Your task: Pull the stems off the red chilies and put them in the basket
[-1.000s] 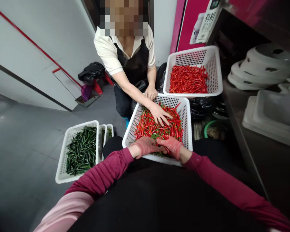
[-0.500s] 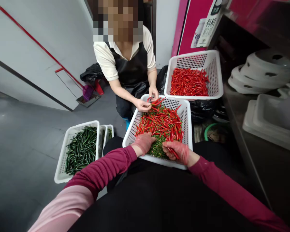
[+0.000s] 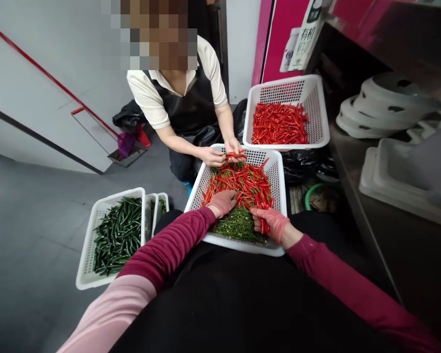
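Note:
A white perforated basket [image 3: 277, 171] stands in front of me, with red chili peppers [image 3: 248, 181] toward its far side and a heap of green stems [image 3: 238, 226] at its near side. My left hand [image 3: 223, 202], in a thin pinkish glove, reaches over the pile; its fingers are bent together at the edge of the red chilies, and what they pinch is hidden. Gloved alike, my right hand [image 3: 274, 223] is closed round several red chilies, which stick out below its fingers above the basket's right side.
Across the basket, a co-worker's bare hands [image 3: 224, 154] hold red chilies. Behind it stands another white basket [image 3: 319, 117] of red chilies. At left, a basket [image 3: 86, 262] holds dark green chilies. A dark counter [image 3: 385, 245] runs along my right, with pale plastic containers [image 3: 393, 105].
My left hand has moved farther out over the red chilies, uncovering more green stems. My right hand still holds chilies. The co-worker's hands have come closer together. The whole view has shifted slightly.

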